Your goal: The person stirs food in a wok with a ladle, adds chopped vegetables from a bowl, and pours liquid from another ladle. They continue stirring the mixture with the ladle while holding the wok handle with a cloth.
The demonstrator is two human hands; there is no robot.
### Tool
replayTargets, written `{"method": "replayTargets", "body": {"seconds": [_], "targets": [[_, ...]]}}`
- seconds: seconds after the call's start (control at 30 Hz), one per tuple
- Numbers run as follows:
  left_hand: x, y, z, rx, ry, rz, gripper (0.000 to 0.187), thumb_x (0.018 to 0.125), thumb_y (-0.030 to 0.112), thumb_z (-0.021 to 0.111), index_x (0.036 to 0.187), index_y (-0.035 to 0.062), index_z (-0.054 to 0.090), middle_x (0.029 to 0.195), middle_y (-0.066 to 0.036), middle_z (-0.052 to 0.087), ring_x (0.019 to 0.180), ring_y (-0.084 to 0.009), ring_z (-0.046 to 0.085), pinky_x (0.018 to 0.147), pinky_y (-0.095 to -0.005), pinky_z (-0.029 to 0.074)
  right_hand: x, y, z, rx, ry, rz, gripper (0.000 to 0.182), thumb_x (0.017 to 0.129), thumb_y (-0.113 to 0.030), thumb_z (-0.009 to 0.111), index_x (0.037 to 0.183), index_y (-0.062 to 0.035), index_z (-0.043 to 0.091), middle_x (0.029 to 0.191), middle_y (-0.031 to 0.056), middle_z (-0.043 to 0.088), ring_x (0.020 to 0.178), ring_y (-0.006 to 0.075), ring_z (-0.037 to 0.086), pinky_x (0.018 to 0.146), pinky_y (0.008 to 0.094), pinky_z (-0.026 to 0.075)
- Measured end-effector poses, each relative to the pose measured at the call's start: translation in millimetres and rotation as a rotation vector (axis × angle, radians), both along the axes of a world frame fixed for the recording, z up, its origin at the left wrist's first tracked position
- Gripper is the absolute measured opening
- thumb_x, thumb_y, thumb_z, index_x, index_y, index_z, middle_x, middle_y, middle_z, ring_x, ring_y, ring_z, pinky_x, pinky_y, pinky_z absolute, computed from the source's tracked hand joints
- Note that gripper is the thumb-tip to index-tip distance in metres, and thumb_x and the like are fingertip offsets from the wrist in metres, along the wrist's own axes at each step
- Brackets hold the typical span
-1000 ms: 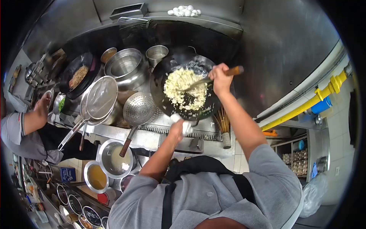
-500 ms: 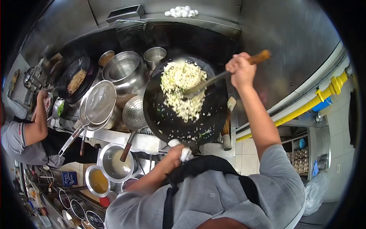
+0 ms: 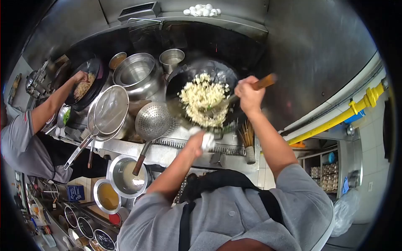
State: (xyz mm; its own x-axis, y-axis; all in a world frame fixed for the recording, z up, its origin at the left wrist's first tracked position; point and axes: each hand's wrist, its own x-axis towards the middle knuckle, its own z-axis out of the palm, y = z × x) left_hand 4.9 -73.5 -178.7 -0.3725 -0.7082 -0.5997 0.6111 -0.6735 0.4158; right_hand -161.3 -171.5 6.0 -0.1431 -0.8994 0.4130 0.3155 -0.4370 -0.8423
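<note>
My left hand (image 3: 194, 144) is closed around a white cloth (image 3: 208, 142) at the near rim of a black wok (image 3: 175, 83). The wok sits raised and pushed back, with the burner ledge showing below it. Chopped pale fried rice (image 3: 203, 98) with green bits is heaped inside. Over the wok's right side, my right hand (image 3: 250, 95) grips a ladle (image 3: 264, 81) by its wooden handle. The ladle's metal shaft slants down left into the rice, which hides its head.
Left of the wok are a perforated skimmer (image 3: 153, 121), a mesh strainer (image 3: 111, 108) and metal pots (image 3: 135, 71). A bamboo brush (image 3: 248, 142) stands at right. Another person's hand (image 3: 81, 77) is at a second wok (image 3: 98, 85). Eggshells (image 3: 202, 10) lie on the back ledge.
The wok has moved up and away, with my left hand and cloth following. My right hand has come left and nearer with the ladle. The other person's hand has reached into the second wok.
</note>
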Motion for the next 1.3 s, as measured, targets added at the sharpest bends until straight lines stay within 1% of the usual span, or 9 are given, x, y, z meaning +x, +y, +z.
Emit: {"method": "replayTargets", "body": {"seconds": [0.07, 0.33, 0.43, 0.53, 0.63, 0.77, 1.0, 1.17, 1.3], "targets": [[-6.5, -15.3, -43.0, -0.155, 0.048, 0.043, 0.022, 0.094, 0.019, 0.041, 0.089, 0.0025, 0.054, 0.074, -0.009, 0.061, 0.059, -0.0225, 0.061, 0.055, -0.0387, 0.054, 6.3, -23.7, -30.4, -0.038, -0.008, -0.043, 0.022, 0.08, 0.004, 0.048, 0.063, -0.0064, 0.04, 0.054, 0.004, 0.041, 0.043, 0.0146, 0.041, 0.047, 0.0306, 0.038], [-5.5, 38.5, 57.7, 0.182, 0.07, 0.075, 0.021, 0.094, 0.018, 0.041, 0.087, 0.0058, 0.056, 0.071, -0.008, 0.061, 0.055, -0.0192, 0.057, 0.051, -0.0347, 0.052, -6.7, 4.4, 33.7, 0.036, -0.12, 0.017, 0.025, 0.078, 0.005, 0.05, 0.061, -0.0094, 0.038, 0.052, 0.0016, 0.041, 0.04, 0.0109, 0.038, 0.039, 0.0263, 0.031], [-8.2, -22.3, -39.4, -0.156, -0.004, 0.023, 0.026, 0.094, 0.023, 0.041, 0.079, 0.0057, 0.054, 0.069, -0.008, 0.06, 0.054, -0.0213, 0.059, 0.052, -0.0381, 0.053, 7.8, -31.6, -25.2, -0.038, -0.081, 0.024, 0.022, 0.078, 0.006, 0.048, 0.062, -0.0074, 0.039, 0.054, 0.0028, 0.044, 0.04, 0.0109, 0.041, 0.041, 0.0255, 0.034], [-20.4, 43.5, -14.3, -0.069, -0.227, 0.154, 0.025, 0.087, 0.013, 0.05, 0.108, 0.0005, 0.054, 0.092, -0.012, 0.063, 0.072, -0.0233, 0.064, 0.06, -0.0368, 0.053, -2.1, -59.7, 28.7, -0.176, -0.094, -0.008, 0.018, 0.077, 0.002, 0.05, 0.063, -0.0057, 0.043, 0.05, 0.0038, 0.041, 0.039, 0.0133, 0.041, 0.042, 0.029, 0.037], [-8.1, 39.3, -18.7, -0.099, -0.443, 0.136, 0.012, 0.091, 0.019, 0.052, 0.091, 0.0078, 0.058, 0.068, -0.006, 0.06, 0.053, -0.0182, 0.058, 0.047, -0.0326, 0.049, -17.4, -52.8, 119.7, -0.266, -0.044, -0.023, 0.019, 0.081, -0.004, 0.049, 0.064, -0.0078, 0.042, 0.049, 0.0029, 0.035, 0.037, 0.0147, 0.036, 0.04, 0.0328, 0.036], [3.3, -43.1, -27.3, -0.027, -0.054, 0.096, 0.023, 0.093, 0.02, 0.046, 0.089, 0.0024, 0.059, 0.071, -0.008, 0.062, 0.057, -0.0219, 0.061, 0.048, -0.0362, 0.05, -19.8, -55.6, 155.8, -0.279, -0.065, 0.055, 0.019, 0.082, -0.005, 0.052, 0.066, -0.0072, 0.043, 0.05, 0.0026, 0.037, 0.037, 0.0138, 0.035, 0.04, 0.0325, 0.037], [-7.4, -62.9, -33.5, -0.007, -0.185, 0.215, 0.017, 0.09, 0.015, 0.048, 0.091, 0.0017, 0.059, 0.074, -0.01, 0.063, 0.061, -0.0245, 0.062, 0.05, -0.0389, 0.051, 29.2, -121.4, -9.6, 0.087, 0.014, 0.044, 0.015, 0.081, -0.004, 0.057, 0.07, -0.0054, 0.047, 0.049, 0.0017, 0.038, 0.036, 0.0133, 0.039, 0.036, 0.0298, 0.034], [-2.8, -61.8, -30.4, -0.03, -0.202, 0.287, 0.019, 0.087, 0.01, 0.051, 0.095, -0.0063, 0.054, 0.078, -0.015, 0.063, 0.061, -0.0272, 0.065, 0.049, -0.041, 0.055, 40.3, -104.4, 66.8, -0.045, 0.017, 0.133, 0.02, 0.08, -0.004, 0.058, 0.066, -0.0078, 0.045, 0.049, 0.0, 0.041, 0.036, 0.0104, 0.037, 0.036, 0.0275, 0.032], [-3.0, -61.8, -35.3, -0.01, -0.178, 0.279, 0.021, 0.086, 0.011, 0.053, 0.096, -0.0077, 0.054, 0.077, -0.016, 0.063, 0.062, -0.0273, 0.065, 0.05, -0.0398, 0.054, 42.1, -119.1, -0.9, 0.02, 0.057, 0.085, 0.02, 0.08, -0.004, 0.059, 0.065, -0.0061, 0.046, 0.049, 0.0008, 0.043, 0.036, 0.0122, 0.04, 0.036, 0.0285, 0.034]]}}
